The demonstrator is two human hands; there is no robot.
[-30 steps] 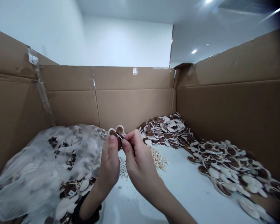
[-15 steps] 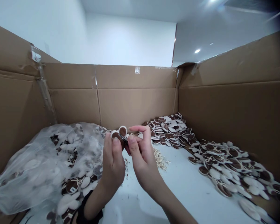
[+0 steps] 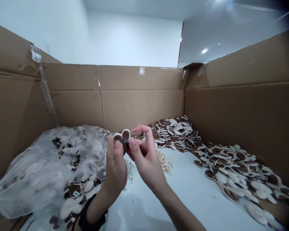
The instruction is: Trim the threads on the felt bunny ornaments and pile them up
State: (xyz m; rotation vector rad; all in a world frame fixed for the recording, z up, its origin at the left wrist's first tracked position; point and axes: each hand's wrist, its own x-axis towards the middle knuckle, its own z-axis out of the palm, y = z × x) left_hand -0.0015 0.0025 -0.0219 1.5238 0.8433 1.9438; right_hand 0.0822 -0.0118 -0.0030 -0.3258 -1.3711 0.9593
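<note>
My left hand (image 3: 117,166) is closed on a brown felt patch with fluffy white edging (image 3: 126,134), its rounded ears pointing up. The thumb lies across the patch's brown face. In my right hand (image 3: 148,160), thumb and fingers pinch slim dark metal tweezers (image 3: 125,140), whose tip touches the patch between its ears. My right index finger is raised and bent, away from the tool. Fingers hide the patch's lower part and most of the tweezers. Below and behind the right hand lies a heap of small cream bows (image 3: 165,163).
A clear plastic bag (image 3: 43,170) full of similar patches lies at the left. More patches pile up at the back (image 3: 175,133) and along the right (image 3: 238,166). Tiny bits (image 3: 130,168) lie on the white table (image 3: 139,205). Tall cardboard walls (image 3: 139,102) stand around it.
Both hands and the patch have shifted slightly left. My right index finger has lifted a little higher and curls more. The tweezers stay against the patch.
</note>
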